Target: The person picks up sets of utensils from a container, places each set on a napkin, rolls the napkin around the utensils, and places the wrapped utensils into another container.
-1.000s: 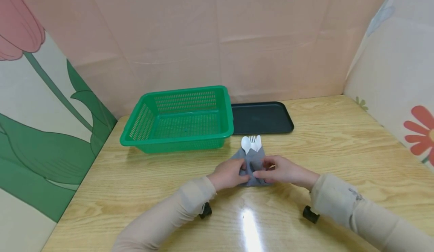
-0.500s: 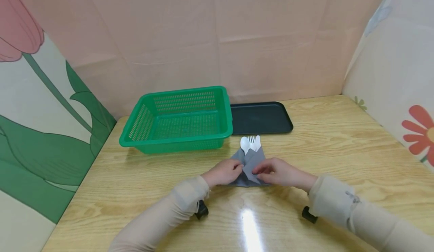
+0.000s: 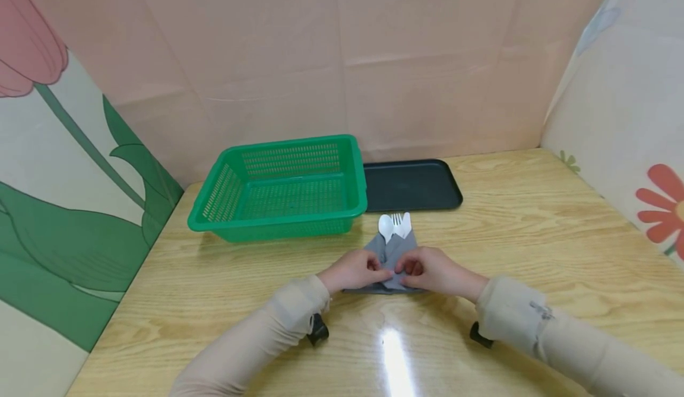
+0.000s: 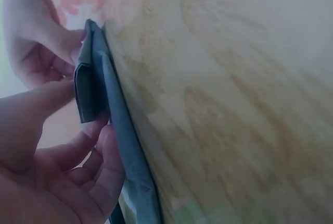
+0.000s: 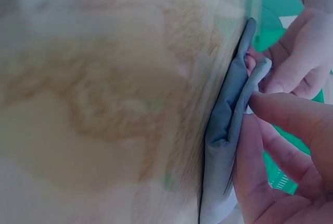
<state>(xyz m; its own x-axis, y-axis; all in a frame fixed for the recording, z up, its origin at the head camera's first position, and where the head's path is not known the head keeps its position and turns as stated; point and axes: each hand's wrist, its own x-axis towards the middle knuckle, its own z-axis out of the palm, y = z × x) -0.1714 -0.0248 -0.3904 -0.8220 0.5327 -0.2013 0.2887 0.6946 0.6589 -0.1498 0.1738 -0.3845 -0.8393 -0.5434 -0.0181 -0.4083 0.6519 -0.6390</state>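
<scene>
A grey cloth napkin (image 3: pixel 376 244) lies folded on the table around a white spoon (image 3: pixel 385 226), a white fork (image 3: pixel 396 222) and a white knife (image 3: pixel 407 224), whose top ends stick out at the far side. My left hand (image 3: pixel 357 270) pinches a raised flap of the napkin between thumb and fingers, as the left wrist view shows. Opposite it, my right hand (image 3: pixel 435 271) has thumb and curled fingers at the same flap and pinches its right part. The fingertips of both hands nearly meet over the middle. The utensils' lower parts are hidden inside the cloth.
A green plastic basket (image 3: pixel 288 226) with perforated sides stands behind and left of the napkin. Beside it, partly hidden by its right side, is a black tray (image 3: pixel 414 186). Cloth-covered walls rise behind and at both sides of the wooden table (image 3: pixel 534 219).
The left hand has shifted slightly left, off the napkin's middle, then its thumb moved back to the flap. The right hand has moved a little left. The napkin's top layer now lies differently.
</scene>
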